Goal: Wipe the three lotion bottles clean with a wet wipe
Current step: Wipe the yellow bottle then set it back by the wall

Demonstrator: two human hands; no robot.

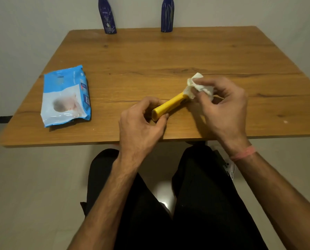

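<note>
A yellow lotion bottle (169, 105) lies tilted above the near part of the wooden table (150, 56). My left hand (141, 123) pinches its lower end. My right hand (221, 103) holds a crumpled white wet wipe (197, 86) wrapped over the bottle's far end, which is hidden under it. Two dark blue lotion bottles stand upright at the table's far edge, one at the left (107, 15) and one at the right (167, 15); their tops are cut off by the frame.
A blue and white pack of wet wipes (66, 96) lies flat on the table's left side. A pale wall rises behind the table. My legs in dark trousers are under the near edge.
</note>
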